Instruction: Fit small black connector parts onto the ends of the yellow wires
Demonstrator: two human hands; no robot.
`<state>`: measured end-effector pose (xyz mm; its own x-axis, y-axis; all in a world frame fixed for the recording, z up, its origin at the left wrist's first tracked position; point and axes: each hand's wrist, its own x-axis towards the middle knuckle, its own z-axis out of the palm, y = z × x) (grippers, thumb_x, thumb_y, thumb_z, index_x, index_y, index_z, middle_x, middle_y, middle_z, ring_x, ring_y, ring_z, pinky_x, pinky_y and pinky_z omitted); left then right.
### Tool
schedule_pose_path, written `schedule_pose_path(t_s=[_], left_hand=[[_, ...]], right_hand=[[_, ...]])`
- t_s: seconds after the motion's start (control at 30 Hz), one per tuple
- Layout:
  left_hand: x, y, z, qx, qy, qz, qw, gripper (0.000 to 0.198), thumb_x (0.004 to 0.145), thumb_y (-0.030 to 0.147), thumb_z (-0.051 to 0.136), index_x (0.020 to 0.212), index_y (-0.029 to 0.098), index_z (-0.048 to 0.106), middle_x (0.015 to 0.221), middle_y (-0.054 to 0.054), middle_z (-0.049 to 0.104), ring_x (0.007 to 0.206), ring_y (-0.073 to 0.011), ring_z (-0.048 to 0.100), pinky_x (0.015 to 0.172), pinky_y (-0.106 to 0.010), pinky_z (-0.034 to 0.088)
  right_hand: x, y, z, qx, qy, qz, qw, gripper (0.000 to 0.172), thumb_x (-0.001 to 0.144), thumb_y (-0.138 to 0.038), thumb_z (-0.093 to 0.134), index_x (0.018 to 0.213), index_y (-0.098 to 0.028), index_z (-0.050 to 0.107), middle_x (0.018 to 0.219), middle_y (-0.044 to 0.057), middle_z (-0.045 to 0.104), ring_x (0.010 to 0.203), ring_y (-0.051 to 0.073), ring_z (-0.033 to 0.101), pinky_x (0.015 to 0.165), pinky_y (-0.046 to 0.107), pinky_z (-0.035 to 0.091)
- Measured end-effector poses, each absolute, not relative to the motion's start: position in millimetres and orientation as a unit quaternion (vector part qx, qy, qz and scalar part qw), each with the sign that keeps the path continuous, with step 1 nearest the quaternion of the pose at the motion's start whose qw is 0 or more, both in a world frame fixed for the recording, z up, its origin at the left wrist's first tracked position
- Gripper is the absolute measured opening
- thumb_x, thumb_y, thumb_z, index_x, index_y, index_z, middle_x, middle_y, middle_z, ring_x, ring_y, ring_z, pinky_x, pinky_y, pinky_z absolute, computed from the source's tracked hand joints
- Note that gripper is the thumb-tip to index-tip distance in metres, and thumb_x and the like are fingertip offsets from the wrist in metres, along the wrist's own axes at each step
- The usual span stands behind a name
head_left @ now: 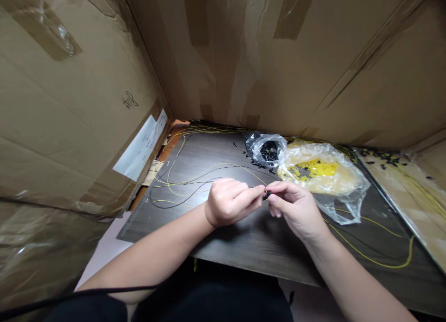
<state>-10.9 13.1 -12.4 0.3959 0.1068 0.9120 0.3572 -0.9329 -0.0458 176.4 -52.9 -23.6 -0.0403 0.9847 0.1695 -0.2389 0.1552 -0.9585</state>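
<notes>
Both hands meet over the middle of the dark surface [223, 247]. The left hand [228, 202] is curled into a loose fist, its grip of thumb and forefinger pressed together at the tip, pinching toward a small black piece [266, 195]. The right hand [296, 209] comes in from 4 o'clock, its grip closed on that same black piece, which sits between the 2 hands just above the surface. A thin yellow wire [195, 179] runs away from the pinch toward 10 o'clock and loops across the surface beside a black wire [174, 205].

At 1 o'clock of the hands lies a clear bag of black parts [268, 150], touching a larger clear bag of yellow parts [318, 171] at 2 o'clock. Cardboard walls [244, 57] stand around the surface at 12 o'clock and 9 o'clock.
</notes>
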Motion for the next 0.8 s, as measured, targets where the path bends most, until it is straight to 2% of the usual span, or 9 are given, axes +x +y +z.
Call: schedule_pose_path(t_s=[0.3, 0.47, 0.8], left_hand=[[-11.8, 12.4, -12.9, -0.833, -0.127, -0.526, 0.115, 0.014, 0.083, 0.021, 0.073, 0.096, 0.014, 0.069, 0.054, 0.006, 0.057, 0.046, -0.0067, 0.047, 0.048, -0.025, 0.032], [-11.5, 12.7, -12.4, -0.839, -0.12, -0.521, 0.098, 0.014, 0.084, 0.02, 0.071, 0.098, 0.015, 0.069, 0.055, 0.006, 0.057, 0.045, -0.0063, 0.046, 0.048, -0.025, 0.031], [-11.3, 16.1, -15.1, -0.847, -0.113, -0.513, 0.079, 0.015, 0.089, 0.02, 0.066, 0.103, 0.016, 0.068, 0.055, 0.007, 0.055, 0.046, -0.0059, 0.046, 0.048, -0.023, 0.033]], right_hand=[[174.6, -53.7, -19.5, -0.389, -0.509, 0.503, 0.58, 0.013, 0.083, -0.02, 0.079, 0.094, -0.025, 0.074, 0.091, 0.001, 0.068, 0.052, 0.006, 0.058, 0.046, 0.019, 0.048], [175.4, -55.1, -22.8, -0.42, -0.499, 0.498, 0.572, 0.016, 0.083, -0.021, 0.079, 0.097, -0.023, 0.07, 0.073, -0.002, 0.064, 0.051, 0.007, 0.057, 0.048, 0.019, 0.046], [177.5, -52.7, -24.9, -0.414, -0.497, 0.497, 0.579, 0.015, 0.085, -0.023, 0.078, 0.096, -0.022, 0.068, 0.079, -0.001, 0.065, 0.051, 0.007, 0.057, 0.048, 0.021, 0.046]])
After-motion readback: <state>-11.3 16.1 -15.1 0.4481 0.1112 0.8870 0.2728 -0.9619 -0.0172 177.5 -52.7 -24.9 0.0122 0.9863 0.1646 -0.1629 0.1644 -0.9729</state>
